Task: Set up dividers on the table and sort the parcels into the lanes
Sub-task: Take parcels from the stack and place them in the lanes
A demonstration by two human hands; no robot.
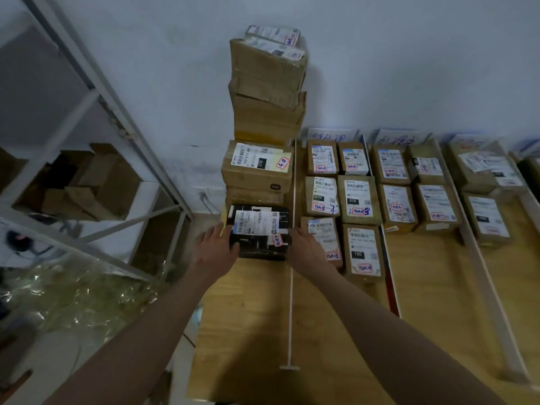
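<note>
A black parcel (258,230) with a white label lies in the leftmost lane of the wooden table (248,317). My left hand (217,245) grips its left side and my right hand (304,247) grips its right side. Behind it stands a brown parcel (257,168) and a tall stack of brown boxes (267,86) against the wall. A white divider (290,287) runs along the lane's right edge. Several labelled brown parcels (340,206) fill the lane to the right, and more parcels (415,194) sit in the lanes beyond further dividers (482,273).
A grey metal shelf rack (96,159) holding flattened cardboard stands to the left. Crumpled clear plastic (73,296) lies on the floor beneath it. Paper signs (330,135) lean on the wall behind the lanes. The table's left edge is near my left arm.
</note>
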